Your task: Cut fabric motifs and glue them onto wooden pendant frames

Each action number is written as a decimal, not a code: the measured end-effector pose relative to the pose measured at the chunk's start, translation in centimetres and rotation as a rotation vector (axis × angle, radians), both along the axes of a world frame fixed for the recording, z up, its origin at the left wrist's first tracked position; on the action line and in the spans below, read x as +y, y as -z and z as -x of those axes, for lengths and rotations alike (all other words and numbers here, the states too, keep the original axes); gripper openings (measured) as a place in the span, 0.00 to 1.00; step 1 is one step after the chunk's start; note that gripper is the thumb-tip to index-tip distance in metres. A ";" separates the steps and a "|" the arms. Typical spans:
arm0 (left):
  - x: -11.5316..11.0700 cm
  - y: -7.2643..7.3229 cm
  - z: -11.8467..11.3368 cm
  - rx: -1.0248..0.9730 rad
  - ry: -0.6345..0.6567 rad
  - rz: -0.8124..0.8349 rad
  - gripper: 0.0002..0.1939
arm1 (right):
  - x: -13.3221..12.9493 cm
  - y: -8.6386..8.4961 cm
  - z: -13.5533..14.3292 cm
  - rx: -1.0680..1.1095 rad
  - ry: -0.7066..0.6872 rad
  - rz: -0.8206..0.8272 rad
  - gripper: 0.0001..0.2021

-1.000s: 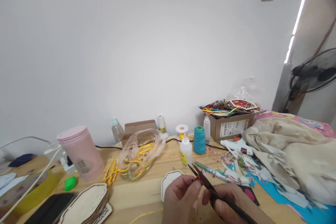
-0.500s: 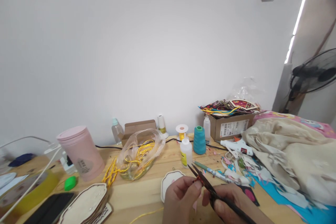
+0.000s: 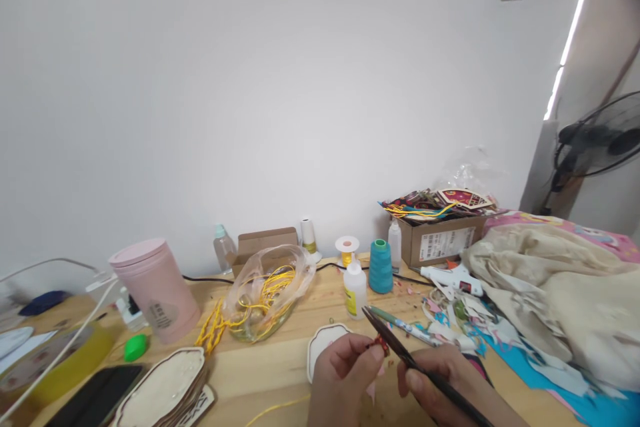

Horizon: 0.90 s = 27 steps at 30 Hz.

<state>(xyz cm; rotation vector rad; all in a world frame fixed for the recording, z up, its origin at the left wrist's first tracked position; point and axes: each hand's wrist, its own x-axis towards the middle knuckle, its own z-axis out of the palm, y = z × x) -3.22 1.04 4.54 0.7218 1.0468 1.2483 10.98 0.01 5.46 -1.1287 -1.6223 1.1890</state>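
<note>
Low in the middle of the head view, my left hand [image 3: 345,377] is closed, pinching a small red patterned piece [image 3: 382,345] between thumb and fingertips. My right hand [image 3: 440,380] grips a pair of dark scissors [image 3: 395,347]. Their blades are together and point up and left, right beside the red piece. Fingers hide part of the piece, so its full shape cannot be made out. Partly behind my left hand lies a pale scallop-edged plaque [image 3: 320,345] on the wooden table [image 3: 260,373].
Just beyond my hands stand a glue bottle [image 3: 355,292] and a teal thread cone [image 3: 381,268]. Fabric scraps [image 3: 465,320] and a glue gun [image 3: 453,279] lie to the right. Leftward are a bag of yellow cord [image 3: 270,293], stacked plaques [image 3: 163,383] and a pink tumbler [image 3: 155,290].
The scissor blades, parted around the red piece before, have come together. My right hand has shifted slightly right, and more of the red piece shows. My left hand has barely moved.
</note>
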 end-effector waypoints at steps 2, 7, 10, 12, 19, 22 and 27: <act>0.0 -0.1 0.1 0.013 0.012 0.002 0.12 | 0.4 0.1 0.0 0.023 -0.008 0.059 0.23; -0.3 -0.9 0.2 0.106 0.103 -0.020 0.11 | 1.0 -0.1 -0.4 0.122 0.031 0.163 0.22; -0.6 -1.4 0.0 0.150 0.172 -0.089 0.08 | 1.1 -0.5 -0.6 0.164 -0.063 0.152 0.16; -0.8 -1.4 -0.1 0.212 0.254 -0.131 0.06 | 1.1 -0.8 -0.6 0.182 -0.080 0.150 0.14; -0.7 0.0 -0.4 0.545 0.334 -0.151 0.05 | 1.2 -1.0 -0.5 0.100 -0.056 0.146 0.11; -0.5 0.1 -0.4 0.541 0.321 -0.150 0.04 | 1.0 -1.2 -0.6 0.085 -0.059 0.148 0.12; -0.4 -0.4 -0.4 0.346 0.243 -0.164 0.07 | 1.0 -1.3 -0.5 0.126 -0.082 0.177 0.10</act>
